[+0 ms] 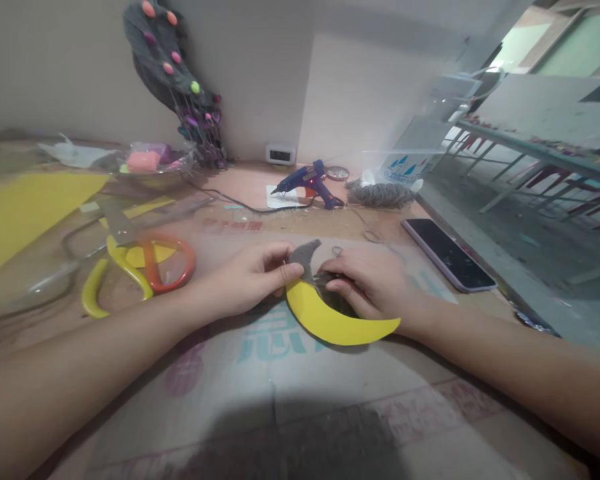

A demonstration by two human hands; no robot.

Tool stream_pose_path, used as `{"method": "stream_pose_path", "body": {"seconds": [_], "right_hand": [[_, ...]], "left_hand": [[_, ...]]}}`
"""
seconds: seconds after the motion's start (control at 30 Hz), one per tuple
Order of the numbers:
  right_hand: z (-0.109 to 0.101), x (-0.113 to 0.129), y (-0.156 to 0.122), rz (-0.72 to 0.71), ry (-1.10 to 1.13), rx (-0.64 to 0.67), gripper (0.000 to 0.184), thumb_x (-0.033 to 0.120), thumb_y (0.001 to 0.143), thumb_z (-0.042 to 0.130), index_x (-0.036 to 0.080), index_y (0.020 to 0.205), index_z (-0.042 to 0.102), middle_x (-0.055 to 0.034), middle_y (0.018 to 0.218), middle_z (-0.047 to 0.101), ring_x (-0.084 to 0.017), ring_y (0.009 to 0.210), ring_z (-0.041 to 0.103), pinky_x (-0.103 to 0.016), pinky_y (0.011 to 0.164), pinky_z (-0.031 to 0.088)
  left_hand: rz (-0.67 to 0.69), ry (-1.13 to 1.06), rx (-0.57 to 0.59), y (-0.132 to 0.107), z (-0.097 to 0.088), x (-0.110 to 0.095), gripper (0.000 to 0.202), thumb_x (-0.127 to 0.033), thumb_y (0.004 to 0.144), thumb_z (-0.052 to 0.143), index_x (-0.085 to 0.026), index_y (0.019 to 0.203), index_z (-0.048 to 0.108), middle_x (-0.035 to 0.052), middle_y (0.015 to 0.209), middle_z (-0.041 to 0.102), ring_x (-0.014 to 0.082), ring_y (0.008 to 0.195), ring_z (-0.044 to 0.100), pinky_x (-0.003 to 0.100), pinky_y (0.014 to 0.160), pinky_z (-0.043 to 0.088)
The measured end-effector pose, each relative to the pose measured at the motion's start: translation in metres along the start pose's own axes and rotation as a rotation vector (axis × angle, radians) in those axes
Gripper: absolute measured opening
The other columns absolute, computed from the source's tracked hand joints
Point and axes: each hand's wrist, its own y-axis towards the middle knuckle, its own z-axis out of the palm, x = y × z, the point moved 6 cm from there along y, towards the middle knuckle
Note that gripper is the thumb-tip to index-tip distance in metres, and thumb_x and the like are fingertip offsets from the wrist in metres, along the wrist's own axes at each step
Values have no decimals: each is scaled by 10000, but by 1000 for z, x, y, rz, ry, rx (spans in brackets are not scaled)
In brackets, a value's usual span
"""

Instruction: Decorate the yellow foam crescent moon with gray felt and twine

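Observation:
A yellow paper crescent point(337, 321) is held above the cardboard, its upper end wrapped in grey yarn point(306, 257). My left hand point(267, 270) pinches it where the wrapping meets the bare yellow part, thumb on top. Just right of there, my right hand point(357, 280) has its fingers closed on a strand of the grey yarn, close to the crescent's inner curve. From this side a thin strand runs back toward a bundle of grey yarn point(383, 195). The crescent's bare tip points right, in front of my right wrist.
Scissors point(153, 267) with yellow and orange handles lie left. Behind are a blue glue gun point(305, 180), a small digital clock point(281, 155) and a wrapped crescent decoration point(165, 60). A phone point(450, 253) lies right; yellow sheet point(35, 213) far left.

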Motion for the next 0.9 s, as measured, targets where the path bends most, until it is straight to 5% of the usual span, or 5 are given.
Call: {"method": "stream_pose_path", "body": {"seconds": [0.9], "right_hand": [[1, -4, 1, 61, 28, 5, 266, 324, 950, 448, 124, 998, 617, -67, 817, 660, -184, 735, 580, -294, 669, 414]], "left_hand": [[4, 22, -2, -1, 1, -3, 233, -393, 877, 547, -169, 853, 607, -29, 692, 542, 92, 594, 462, 212, 560, 399]]}}
